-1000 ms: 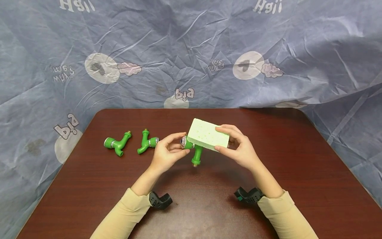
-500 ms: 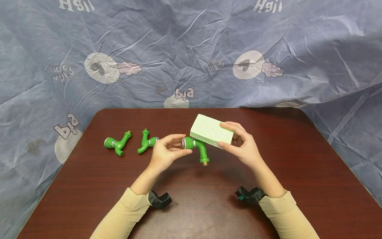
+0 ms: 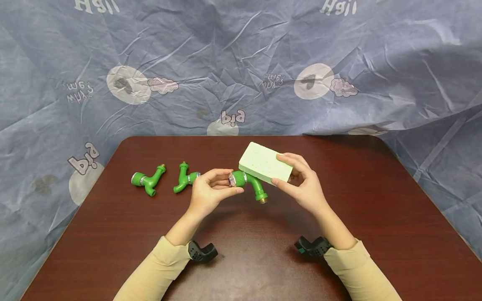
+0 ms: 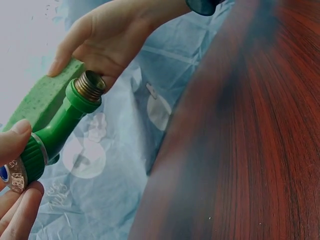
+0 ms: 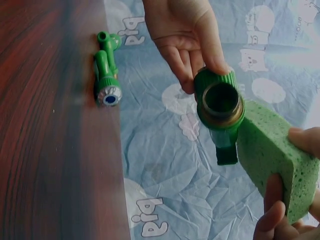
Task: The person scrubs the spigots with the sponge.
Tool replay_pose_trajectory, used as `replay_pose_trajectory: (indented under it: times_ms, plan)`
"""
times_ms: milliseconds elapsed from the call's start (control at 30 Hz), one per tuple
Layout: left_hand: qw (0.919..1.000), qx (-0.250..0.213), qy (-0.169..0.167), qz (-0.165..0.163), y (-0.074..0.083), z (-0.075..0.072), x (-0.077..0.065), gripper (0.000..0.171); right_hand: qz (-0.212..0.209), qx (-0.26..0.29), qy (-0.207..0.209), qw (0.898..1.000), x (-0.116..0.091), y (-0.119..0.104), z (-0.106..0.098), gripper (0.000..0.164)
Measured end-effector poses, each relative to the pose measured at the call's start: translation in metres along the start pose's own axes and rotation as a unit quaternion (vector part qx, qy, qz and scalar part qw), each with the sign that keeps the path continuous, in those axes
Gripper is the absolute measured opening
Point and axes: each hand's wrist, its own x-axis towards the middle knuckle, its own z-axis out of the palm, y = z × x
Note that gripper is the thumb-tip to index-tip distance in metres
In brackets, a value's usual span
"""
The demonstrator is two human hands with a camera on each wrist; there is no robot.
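Note:
My left hand [image 3: 208, 190] pinches a green tap [image 3: 257, 187] by its ribbed knob end, between thumb and fingers. The tap is held above the table, its brass threaded end pointing down and toward me. A pale green sponge [image 3: 265, 162] is gripped at its right end by my right hand [image 3: 306, 184]. The sponge lies against the tap's far side, covering part of it in the head view. In the left wrist view the brass thread [image 4: 90, 85] shows clearly, with the sponge [image 4: 42, 97] behind the tap body. The right wrist view looks into the open threaded end [image 5: 221, 102].
Two more green taps lie on the dark red wooden table [image 3: 241, 259]: one tap [image 3: 148, 179] at the left, another tap [image 3: 183, 179] just behind my left hand. A blue-grey printed cloth [image 3: 241, 62] hangs beyond the table's far edge. Each wrist wears a black camera mount.
The held tap has turned, so its threaded end has swung to the right. The sponge has shifted slightly up and right, then a little back left, uncovering more of the tap.

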Motion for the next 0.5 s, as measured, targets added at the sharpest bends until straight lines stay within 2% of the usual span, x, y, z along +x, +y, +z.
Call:
replay_pose_trajectory:
  times_ms: [267, 500]
  plan:
    - [0.9999, 0.003, 0.002, 0.011, -0.0012, 0.0015, -0.0003, 0.044, -0.019, 0.003, -0.046, 0.999, -0.0016, 0.0017, 0.0033, 0.054]
    - [0.9992, 0.004, 0.035, -0.015, 0.0001, -0.0003, 0.0017, 0.046, -0.023, 0.021, -0.093, 0.995, 0.0001, 0.0004, -0.0051, 0.054]
